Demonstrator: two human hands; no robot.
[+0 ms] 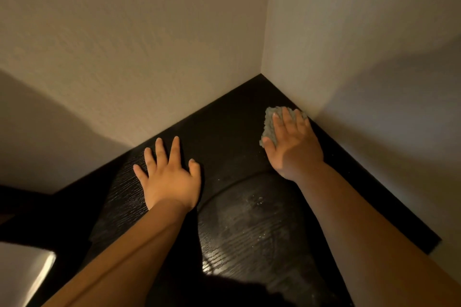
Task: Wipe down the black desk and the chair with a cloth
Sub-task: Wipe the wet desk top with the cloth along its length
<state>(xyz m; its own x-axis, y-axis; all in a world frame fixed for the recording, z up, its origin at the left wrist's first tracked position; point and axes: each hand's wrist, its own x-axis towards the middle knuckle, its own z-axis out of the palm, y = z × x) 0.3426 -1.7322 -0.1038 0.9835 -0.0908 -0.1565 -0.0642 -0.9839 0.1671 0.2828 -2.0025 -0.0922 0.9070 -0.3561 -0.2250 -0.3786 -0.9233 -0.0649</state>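
Note:
The black desk (224, 132) with a wood-grain top fills the corner between two walls. My right hand (291, 142) lies flat on a grey-green fluffy cloth (270, 122), pressing it onto the desk close to the right wall, near the far corner. My left hand (169, 174) rests flat on the desk top with fingers spread and nothing in it. Damp streaks and small droplets shine on the desk surface (254, 207) between my forearms. No chair can be made out.
Two pale walls (149, 45) meet at the desk's far corner. A white, glossy object (25, 271) sits at the lower left edge. The desk's right end (434, 244) stops by the right wall.

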